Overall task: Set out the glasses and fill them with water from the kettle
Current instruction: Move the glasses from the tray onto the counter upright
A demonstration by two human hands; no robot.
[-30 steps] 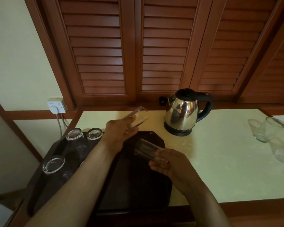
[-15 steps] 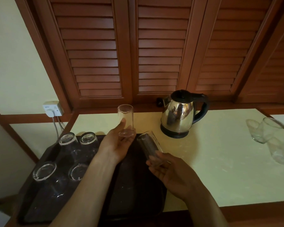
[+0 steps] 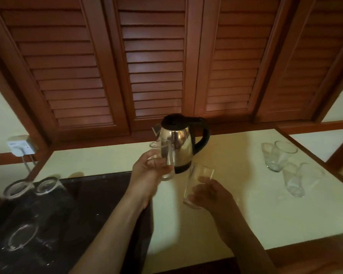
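At the left edge of the table lies a dark tray, its near and left parts cut off by the frame. Upturned glasses stand on it: two at its far left corner, blurred so that only their pale rims read clearly, and another glass nearer the front, smeared and dim against the dark surface. How many more sit in that shadow is hard to make out. On the wall beyond the tray, a white socket with a cord hanging from it is partly hidden by the wooden frame.

The left hand reaches out over the tray's far right corner, its fingers clamped around the lower part of an upright clear glass. That glass overlaps the steel kettle, which stands near the table's far edge on a base mostly hidden behind the hand and glass. A small clear object shows beside the kettle's spout; what it is cannot be told.

Just right of it, the right hand holds a second glass above the table, mouth up and tilted slightly, fingers wrapped around its lower half and covering the base.

Toward the table's right edge a cluster of clear glasses stands, upright and upturned; overlapping and transparent, their exact number is unclear.
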